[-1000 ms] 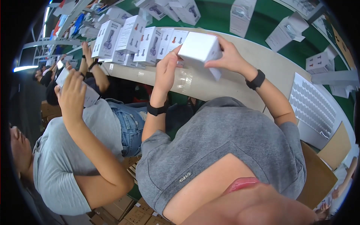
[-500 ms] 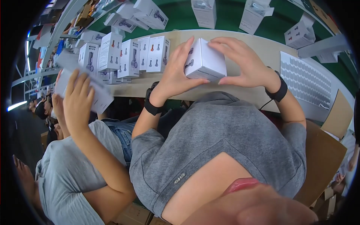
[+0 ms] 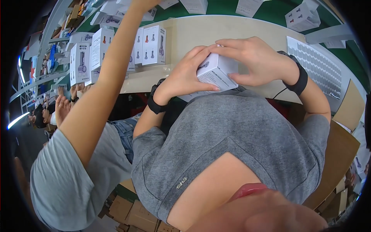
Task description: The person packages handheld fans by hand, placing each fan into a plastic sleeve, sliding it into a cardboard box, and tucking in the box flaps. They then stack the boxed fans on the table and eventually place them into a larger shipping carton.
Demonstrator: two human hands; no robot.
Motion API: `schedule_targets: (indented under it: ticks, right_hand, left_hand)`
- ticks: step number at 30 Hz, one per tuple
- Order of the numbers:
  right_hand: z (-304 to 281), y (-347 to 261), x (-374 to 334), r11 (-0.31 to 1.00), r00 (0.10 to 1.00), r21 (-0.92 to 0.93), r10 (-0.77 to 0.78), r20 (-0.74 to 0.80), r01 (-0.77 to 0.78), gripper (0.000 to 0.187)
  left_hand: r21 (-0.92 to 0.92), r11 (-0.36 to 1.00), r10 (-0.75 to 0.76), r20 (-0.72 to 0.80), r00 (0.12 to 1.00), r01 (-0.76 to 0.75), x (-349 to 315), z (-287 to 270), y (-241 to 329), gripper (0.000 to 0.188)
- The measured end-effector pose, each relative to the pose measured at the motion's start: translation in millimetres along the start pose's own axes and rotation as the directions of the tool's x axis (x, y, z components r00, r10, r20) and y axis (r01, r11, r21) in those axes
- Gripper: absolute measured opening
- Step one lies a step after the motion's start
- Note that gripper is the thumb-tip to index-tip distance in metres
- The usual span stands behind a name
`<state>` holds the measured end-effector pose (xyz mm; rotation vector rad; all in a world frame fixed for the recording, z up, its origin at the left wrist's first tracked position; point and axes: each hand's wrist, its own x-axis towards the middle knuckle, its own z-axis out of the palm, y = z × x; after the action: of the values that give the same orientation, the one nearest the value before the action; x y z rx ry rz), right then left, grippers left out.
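Note:
A small white carton [image 3: 218,72] with a picture of a device on one side is gripped between my two hands close to my chest. My left hand [image 3: 193,70] wraps its left side, the thumb along the lower edge. From the right, my right hand [image 3: 258,62] holds it, fingers over the upper edge and thumb on the lower right. The carton is tilted, and my fingers hide much of its upper end. Below it a strip of white with print shows at the table edge, partly covered; I cannot tell what it is.
Several printed white cartons [image 3: 154,45] stand in a row on the left of the table [image 3: 185,33]. More open-topped cartons [image 3: 302,16] stand along the green far surface. A sheet of labels [image 3: 315,63] lies on the right. A co-worker's arm [image 3: 101,94] reaches across the left side.
The carton has tipped and come slightly nearer my body, with my hands closer together around its top. The co-worker's arm has swung up and away over the row of cartons.

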<state>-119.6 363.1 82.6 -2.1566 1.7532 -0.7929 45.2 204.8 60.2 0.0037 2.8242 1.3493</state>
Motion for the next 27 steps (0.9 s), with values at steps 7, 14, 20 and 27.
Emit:
schedule_targets:
  ticks: [7, 14, 20, 27]
  right_hand:
    - [1, 0, -7, 0.989, 0.981, 0.112, 0.071, 0.182, -0.092, 0.057]
    - [9, -4, -12, 0.985, 0.978, 0.12, 0.098, 0.185, -0.122, 0.058]
    - [12, -12, -18, 0.934, 0.96, 0.237, 0.233, 0.156, -0.266, 0.056]
    - [6, -18, -27, 0.905, 0.951, 0.291, 0.293, 0.102, -0.31, 0.053]
  left_hand:
    - [-0.058, 0.997, -0.047, 0.052, 0.998, 0.05, -2, 14, 3, 0.094]
    - [-0.04, 0.999, -0.018, 0.094, 0.995, 0.022, -5, 17, 0, 0.086]
    - [0.028, 0.998, 0.044, 0.109, 0.993, -0.047, -1, 19, -3, 0.091]
    - [-0.107, 0.983, 0.161, 0.142, 0.977, -0.146, 12, 19, -15, 0.091]
